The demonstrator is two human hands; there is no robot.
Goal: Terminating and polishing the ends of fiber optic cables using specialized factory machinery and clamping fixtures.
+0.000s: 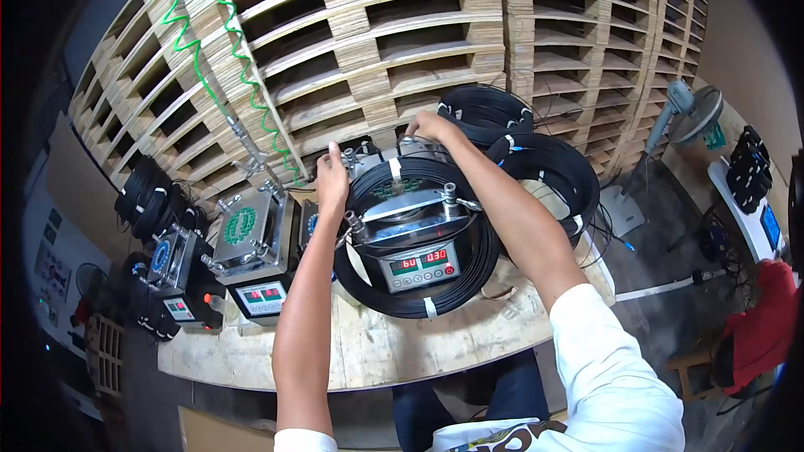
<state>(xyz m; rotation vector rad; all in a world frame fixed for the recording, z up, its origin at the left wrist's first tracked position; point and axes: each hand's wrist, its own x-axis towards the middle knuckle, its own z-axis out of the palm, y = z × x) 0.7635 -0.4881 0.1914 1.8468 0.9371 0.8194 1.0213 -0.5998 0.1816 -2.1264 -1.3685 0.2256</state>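
Note:
A polishing machine (414,230) with a lit red display (421,267) stands before me on the bench. Round it lies a coil of black cable (430,309), tied with white bands. My left hand (332,182) is at the machine's far left corner, fingers stretched upward and slightly apart, near a metal clamp post. Over the far edge, my right hand (433,127) bends its fingers down by another clamp post (409,147); what its fingertips pinch is too small to make out. A clamp knob (450,191) shows at the near right corner.
Left on the wooden bench (377,351) stand a larger machine with a green disc (242,222) and a smaller one with a blue disc (161,257). More cable coils (578,171) lie to the right. Green coiled hoses (180,33) hang before stacked pallets (402,12). A person in red (760,326) is at right.

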